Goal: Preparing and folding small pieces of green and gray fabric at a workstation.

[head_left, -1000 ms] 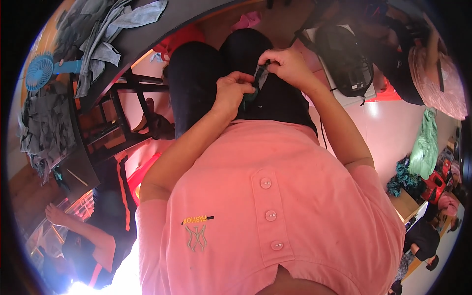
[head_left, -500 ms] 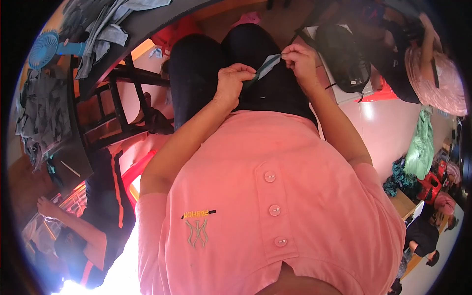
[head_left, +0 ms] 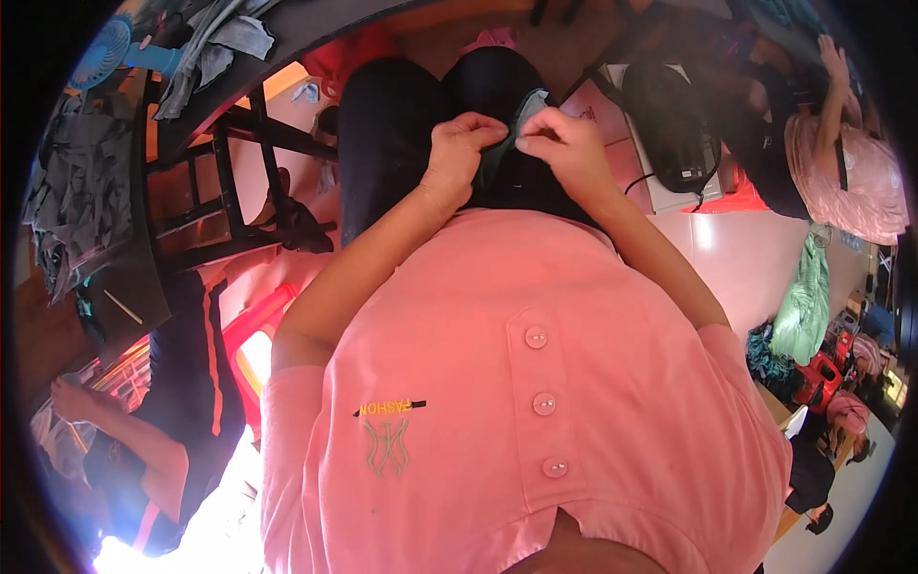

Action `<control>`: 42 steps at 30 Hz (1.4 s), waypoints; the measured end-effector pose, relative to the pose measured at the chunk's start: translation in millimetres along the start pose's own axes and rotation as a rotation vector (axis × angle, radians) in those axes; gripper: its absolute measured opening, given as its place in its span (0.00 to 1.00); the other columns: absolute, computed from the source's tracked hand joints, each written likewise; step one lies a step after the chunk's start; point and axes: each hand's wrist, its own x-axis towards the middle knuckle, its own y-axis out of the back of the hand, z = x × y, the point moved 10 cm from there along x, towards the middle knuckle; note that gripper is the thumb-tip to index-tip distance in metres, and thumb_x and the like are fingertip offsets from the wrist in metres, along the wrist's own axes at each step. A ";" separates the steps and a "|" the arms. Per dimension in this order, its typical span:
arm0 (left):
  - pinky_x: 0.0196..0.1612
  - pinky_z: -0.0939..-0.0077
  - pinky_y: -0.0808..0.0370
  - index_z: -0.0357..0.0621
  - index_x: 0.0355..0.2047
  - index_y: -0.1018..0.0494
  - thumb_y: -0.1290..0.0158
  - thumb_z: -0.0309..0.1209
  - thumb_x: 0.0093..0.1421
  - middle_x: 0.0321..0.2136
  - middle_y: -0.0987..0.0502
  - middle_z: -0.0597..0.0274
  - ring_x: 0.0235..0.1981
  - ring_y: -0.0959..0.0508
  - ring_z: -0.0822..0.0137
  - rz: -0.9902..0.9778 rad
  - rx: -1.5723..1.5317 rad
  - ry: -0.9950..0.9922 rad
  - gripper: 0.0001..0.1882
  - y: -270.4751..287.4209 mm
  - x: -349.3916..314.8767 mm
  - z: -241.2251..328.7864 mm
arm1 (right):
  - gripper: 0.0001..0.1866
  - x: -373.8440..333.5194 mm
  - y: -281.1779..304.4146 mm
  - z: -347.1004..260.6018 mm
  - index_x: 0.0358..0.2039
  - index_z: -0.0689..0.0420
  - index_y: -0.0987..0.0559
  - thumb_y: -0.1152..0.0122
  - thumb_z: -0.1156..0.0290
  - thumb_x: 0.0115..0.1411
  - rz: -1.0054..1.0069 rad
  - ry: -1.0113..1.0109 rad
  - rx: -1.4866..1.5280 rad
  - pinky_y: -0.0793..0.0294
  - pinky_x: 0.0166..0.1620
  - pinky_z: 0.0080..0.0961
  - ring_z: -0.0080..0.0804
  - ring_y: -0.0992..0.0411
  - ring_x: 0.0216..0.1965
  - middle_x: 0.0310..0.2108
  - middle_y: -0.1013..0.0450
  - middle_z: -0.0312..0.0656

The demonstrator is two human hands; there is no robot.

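Over my dark-trousered lap, both hands work close together on a small strip of grey-green fabric (head_left: 533, 101). My left hand (head_left: 457, 153) is closed in a pinch, thumb and forefinger at the strip's near-left side. My right hand (head_left: 566, 151) pinches the strip from the other side, thumb and forefinger pressed together. The fabric's pale end sticks up beyond my right fingers. A darker part hangs between the hands, hard to make out against the black trousers (head_left: 392, 143).
A dark table at the upper left bears grey cloth pieces (head_left: 81, 201) and a blue fan (head_left: 103, 53). Next to it stands a black stool frame (head_left: 229, 172). A black bag (head_left: 669, 134) lies right of my knees. Other people sit at both sides; green cloth (head_left: 803, 301) hangs at right.
My right hand has come left and down toward my left hand. The strip, stretched between the hands before, now stands up behind my right fingers. My left hand has shifted slightly right and up.
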 end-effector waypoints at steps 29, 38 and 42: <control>0.43 0.81 0.27 0.33 0.37 0.26 0.44 0.13 0.47 0.32 0.24 0.61 0.34 0.25 0.72 0.019 0.011 -0.120 0.15 -13.0 -7.5 19.2 | 0.06 8.3 -7.1 23.9 0.20 0.61 0.23 0.39 0.72 0.47 0.034 -0.141 0.215 0.34 0.22 0.22 0.24 0.29 0.19 0.16 0.28 0.38; 0.44 0.81 0.28 0.32 0.37 0.24 0.44 0.15 0.51 0.33 0.22 0.61 0.36 0.24 0.73 -0.109 -0.019 -0.138 0.11 -24.0 -16.1 28.4 | 0.03 0.0 -15.7 30.2 0.23 0.60 0.26 0.43 0.75 0.51 -0.024 -0.200 0.419 0.34 0.25 0.18 0.20 0.32 0.21 0.19 0.29 0.35; 0.45 0.80 0.27 0.32 0.39 0.25 0.45 0.16 0.53 0.33 0.22 0.59 0.37 0.23 0.71 -0.058 -0.017 -0.127 0.12 -15.2 -14.4 25.3 | 0.05 1.3 -14.5 21.5 0.25 0.61 0.25 0.41 0.74 0.52 -0.035 -0.160 0.312 0.32 0.25 0.19 0.20 0.32 0.21 0.20 0.28 0.35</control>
